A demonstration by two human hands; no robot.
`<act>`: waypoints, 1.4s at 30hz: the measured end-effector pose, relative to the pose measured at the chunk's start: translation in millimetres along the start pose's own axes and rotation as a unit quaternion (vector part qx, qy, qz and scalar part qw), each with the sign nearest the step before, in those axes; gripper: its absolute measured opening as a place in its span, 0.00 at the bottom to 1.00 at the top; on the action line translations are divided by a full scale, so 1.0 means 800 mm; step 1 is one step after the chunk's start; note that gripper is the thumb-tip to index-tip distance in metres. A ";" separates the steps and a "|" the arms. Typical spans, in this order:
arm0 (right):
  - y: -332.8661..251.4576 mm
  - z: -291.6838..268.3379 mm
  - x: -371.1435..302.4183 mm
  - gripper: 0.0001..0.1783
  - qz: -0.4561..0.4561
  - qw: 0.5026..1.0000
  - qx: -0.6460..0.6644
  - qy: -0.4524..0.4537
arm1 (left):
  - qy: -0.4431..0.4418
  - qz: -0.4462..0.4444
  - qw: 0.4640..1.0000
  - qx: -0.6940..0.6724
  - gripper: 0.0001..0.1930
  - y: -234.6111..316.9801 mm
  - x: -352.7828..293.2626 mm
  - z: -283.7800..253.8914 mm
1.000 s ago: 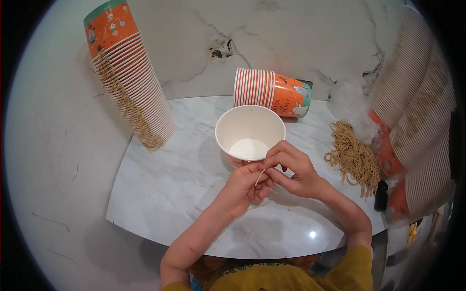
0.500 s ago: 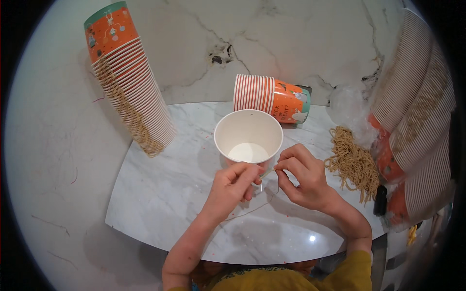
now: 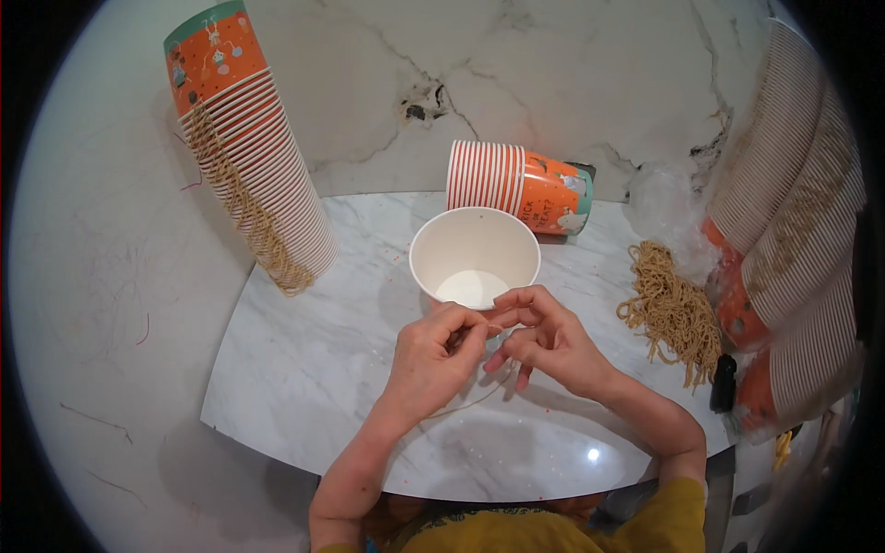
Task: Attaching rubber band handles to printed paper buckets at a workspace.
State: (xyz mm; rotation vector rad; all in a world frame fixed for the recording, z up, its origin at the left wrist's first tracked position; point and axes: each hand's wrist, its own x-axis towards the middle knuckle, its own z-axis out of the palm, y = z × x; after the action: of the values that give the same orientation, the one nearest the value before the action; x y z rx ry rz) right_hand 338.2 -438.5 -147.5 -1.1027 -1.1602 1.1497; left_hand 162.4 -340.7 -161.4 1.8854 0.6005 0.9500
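Observation:
A white-lined paper cup stands upright with its mouth toward me, just beyond my hands. My left hand is closed, thumb and forefinger pinching a thin beige string near the cup's near rim. The string's slack curves over the table below both hands. My right hand is close beside the left fingertips, its fingers bent and parted; no string shows pinched between them. Where the fingers of both hands meet, the string is partly hidden.
A tall stack of orange cups with string loops along its side leans at the left. A shorter cup stack lies behind the cup. At right are a heap of beige strings, a black object and bagged cup stacks.
My right hand has moved left to the left fingertips, and its pinch on the string has parted. The left hand stays pinched on the string in nearly the same place.

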 end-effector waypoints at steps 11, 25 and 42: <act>0.035 0.005 0.002 0.15 -0.262 0.886 -0.378 0.054 | -0.144 -0.120 0.982 -0.016 0.08 -0.008 0.007 -0.022; -0.052 -0.119 -0.026 0.09 -0.291 0.731 -0.581 0.208 | 0.056 0.075 0.996 -0.012 0.02 0.009 0.007 -0.009; 0.050 -0.027 -0.001 0.04 -0.191 0.927 -0.298 0.124 | -0.026 0.251 0.893 0.373 0.08 -0.007 0.032 -0.031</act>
State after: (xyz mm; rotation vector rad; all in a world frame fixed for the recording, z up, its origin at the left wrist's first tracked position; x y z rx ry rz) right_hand 356.7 -436.1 -189.0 -1.3467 -1.4820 0.3382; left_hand 156.8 -306.9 -149.6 2.8463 0.4847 1.0697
